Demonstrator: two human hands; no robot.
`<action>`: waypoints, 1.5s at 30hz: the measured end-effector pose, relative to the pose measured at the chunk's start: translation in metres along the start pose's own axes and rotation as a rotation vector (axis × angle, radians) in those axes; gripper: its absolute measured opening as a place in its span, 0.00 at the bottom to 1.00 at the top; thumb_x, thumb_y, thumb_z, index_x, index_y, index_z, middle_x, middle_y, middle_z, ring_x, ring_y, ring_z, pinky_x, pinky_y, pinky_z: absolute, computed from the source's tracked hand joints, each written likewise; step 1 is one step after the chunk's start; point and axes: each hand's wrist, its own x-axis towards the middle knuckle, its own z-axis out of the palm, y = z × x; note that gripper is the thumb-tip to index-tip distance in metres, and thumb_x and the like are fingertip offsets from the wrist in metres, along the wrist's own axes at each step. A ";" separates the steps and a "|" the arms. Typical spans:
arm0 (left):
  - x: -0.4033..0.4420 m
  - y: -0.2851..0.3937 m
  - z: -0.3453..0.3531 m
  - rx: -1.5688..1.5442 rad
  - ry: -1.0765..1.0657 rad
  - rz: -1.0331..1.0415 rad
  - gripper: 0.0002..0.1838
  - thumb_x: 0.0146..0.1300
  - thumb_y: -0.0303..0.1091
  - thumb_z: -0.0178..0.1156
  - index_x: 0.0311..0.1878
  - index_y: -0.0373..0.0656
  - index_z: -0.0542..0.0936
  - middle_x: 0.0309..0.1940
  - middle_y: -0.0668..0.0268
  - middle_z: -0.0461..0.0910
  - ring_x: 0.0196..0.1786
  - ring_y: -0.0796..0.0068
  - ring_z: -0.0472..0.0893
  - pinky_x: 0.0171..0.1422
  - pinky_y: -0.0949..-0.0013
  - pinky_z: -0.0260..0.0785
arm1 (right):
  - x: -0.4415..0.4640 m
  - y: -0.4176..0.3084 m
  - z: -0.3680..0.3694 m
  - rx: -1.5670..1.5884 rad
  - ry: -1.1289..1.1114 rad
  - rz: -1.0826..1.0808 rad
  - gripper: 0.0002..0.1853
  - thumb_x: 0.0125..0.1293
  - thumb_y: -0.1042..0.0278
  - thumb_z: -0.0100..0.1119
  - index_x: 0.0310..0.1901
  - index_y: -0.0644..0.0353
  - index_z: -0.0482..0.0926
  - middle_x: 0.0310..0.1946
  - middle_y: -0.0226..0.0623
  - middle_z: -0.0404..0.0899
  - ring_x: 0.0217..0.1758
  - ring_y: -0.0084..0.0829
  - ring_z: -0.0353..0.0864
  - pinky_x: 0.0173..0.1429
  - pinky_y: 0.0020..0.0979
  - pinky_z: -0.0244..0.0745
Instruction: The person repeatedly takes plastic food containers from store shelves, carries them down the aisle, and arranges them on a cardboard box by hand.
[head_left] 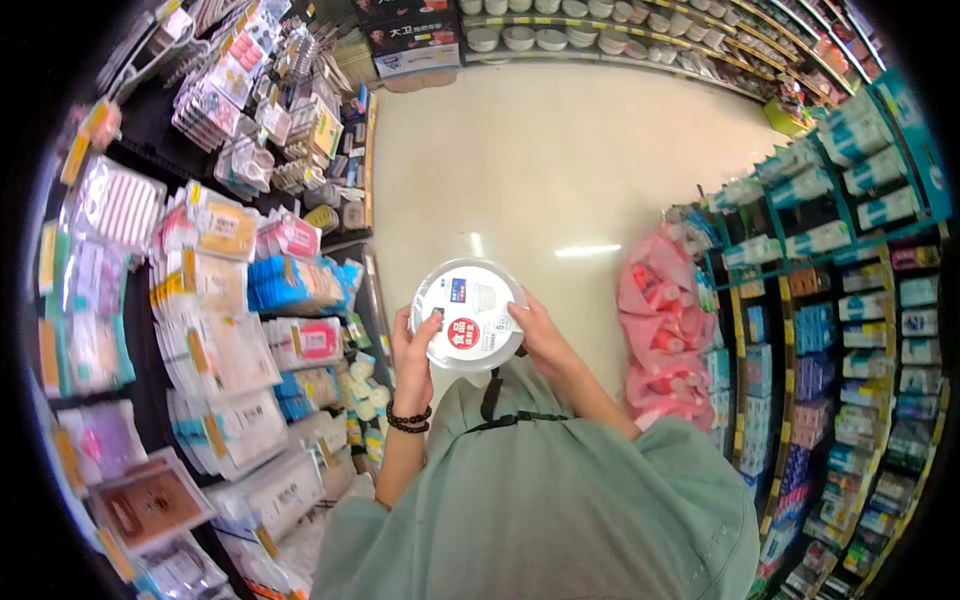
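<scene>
Left hand (412, 350): part-curled, thumb on top, gripping left edge of round, white-labelled clear-plastic container (475, 306). Container: frame centre, between hands, round face without long axis. Right hand (540, 331): gripping right edge likewise, equally near.

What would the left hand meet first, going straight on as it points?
The round container, which the left hand holds at its near-left edge. Beyond it, pale floor shows along that line, but depth is unclear from this one view.
</scene>
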 end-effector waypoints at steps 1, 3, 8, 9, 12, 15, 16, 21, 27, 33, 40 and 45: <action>0.025 0.009 0.005 0.009 0.005 -0.001 0.26 0.65 0.38 0.68 0.61 0.36 0.71 0.51 0.59 0.79 0.54 0.73 0.79 0.60 0.69 0.72 | 0.025 -0.011 0.001 0.012 -0.001 0.012 0.28 0.78 0.63 0.52 0.74 0.62 0.61 0.66 0.39 0.73 0.69 0.29 0.70 0.72 0.33 0.65; 0.076 0.035 0.019 0.028 0.009 0.007 0.26 0.66 0.37 0.68 0.61 0.36 0.70 0.52 0.58 0.79 0.55 0.72 0.79 0.61 0.68 0.72 | 0.076 -0.041 0.007 0.034 -0.007 0.027 0.28 0.78 0.63 0.52 0.74 0.63 0.61 0.66 0.40 0.73 0.69 0.29 0.70 0.72 0.32 0.65; 0.193 0.094 0.048 0.049 0.011 0.083 0.27 0.71 0.38 0.63 0.67 0.33 0.70 0.56 0.60 0.78 0.58 0.75 0.76 0.65 0.69 0.67 | 0.188 -0.115 0.025 -0.010 -0.042 -0.052 0.28 0.78 0.62 0.51 0.75 0.63 0.61 0.66 0.40 0.73 0.68 0.29 0.70 0.71 0.32 0.65; 0.213 0.104 0.049 0.055 -0.029 0.090 0.25 0.74 0.38 0.58 0.68 0.33 0.70 0.57 0.61 0.78 0.59 0.74 0.76 0.65 0.69 0.67 | 0.202 -0.132 0.031 -0.030 -0.052 -0.078 0.28 0.78 0.62 0.51 0.75 0.63 0.61 0.66 0.40 0.73 0.68 0.29 0.70 0.71 0.31 0.65; 0.264 0.130 0.057 -0.002 -0.129 0.116 0.26 0.78 0.39 0.52 0.72 0.34 0.66 0.64 0.61 0.74 0.65 0.73 0.73 0.70 0.68 0.64 | 0.257 -0.158 0.038 0.051 -0.032 -0.018 0.28 0.78 0.61 0.51 0.75 0.63 0.61 0.65 0.39 0.73 0.67 0.29 0.70 0.71 0.31 0.65; 0.307 0.126 0.054 -0.084 -0.231 0.188 0.30 0.79 0.41 0.49 0.76 0.34 0.60 0.72 0.62 0.66 0.73 0.71 0.66 0.77 0.66 0.58 | 0.301 -0.182 0.042 0.048 0.004 0.019 0.28 0.79 0.61 0.50 0.75 0.61 0.61 0.64 0.39 0.73 0.64 0.28 0.72 0.66 0.32 0.69; 0.325 0.119 0.050 -0.014 -0.212 0.199 0.34 0.78 0.44 0.53 0.77 0.33 0.58 0.73 0.60 0.65 0.75 0.70 0.64 0.78 0.65 0.56 | 0.323 -0.178 0.038 -0.062 0.051 -0.038 0.28 0.79 0.60 0.50 0.75 0.61 0.61 0.63 0.39 0.74 0.63 0.29 0.73 0.64 0.33 0.71; 0.412 0.157 0.083 0.050 -0.267 0.172 0.69 0.51 0.57 0.78 0.81 0.33 0.42 0.80 0.53 0.50 0.81 0.60 0.54 0.83 0.57 0.46 | 0.408 -0.206 0.048 0.094 0.210 -0.069 0.26 0.79 0.61 0.49 0.73 0.61 0.61 0.63 0.40 0.74 0.64 0.30 0.74 0.64 0.38 0.74; 0.561 0.184 0.106 0.481 -0.323 0.464 0.72 0.46 0.43 0.84 0.80 0.32 0.38 0.78 0.45 0.52 0.79 0.56 0.58 0.80 0.55 0.54 | 0.532 -0.290 0.073 0.155 0.235 -0.087 0.27 0.79 0.59 0.49 0.73 0.60 0.59 0.64 0.41 0.72 0.64 0.33 0.75 0.64 0.41 0.74; 0.714 0.256 0.146 0.773 -0.137 0.807 0.56 0.49 0.43 0.82 0.74 0.35 0.57 0.72 0.40 0.61 0.73 0.40 0.66 0.74 0.49 0.63 | 0.661 -0.379 0.119 0.113 0.231 -0.084 0.29 0.79 0.59 0.47 0.77 0.52 0.52 0.70 0.41 0.64 0.71 0.37 0.68 0.69 0.44 0.72; 0.840 0.323 0.178 0.679 -0.148 0.896 0.42 0.46 0.31 0.81 0.65 0.44 0.69 0.70 0.44 0.66 0.71 0.41 0.69 0.71 0.49 0.66 | 0.758 -0.448 0.134 0.138 0.130 -0.246 0.33 0.77 0.61 0.46 0.78 0.50 0.47 0.73 0.40 0.59 0.74 0.36 0.61 0.74 0.44 0.61; 0.922 0.364 0.212 0.661 -0.140 0.996 0.43 0.46 0.31 0.81 0.66 0.42 0.69 0.67 0.45 0.69 0.67 0.42 0.73 0.69 0.51 0.67 | 0.841 -0.485 0.110 0.087 -0.009 -0.370 0.33 0.76 0.63 0.44 0.79 0.56 0.48 0.76 0.40 0.57 0.77 0.34 0.59 0.78 0.41 0.56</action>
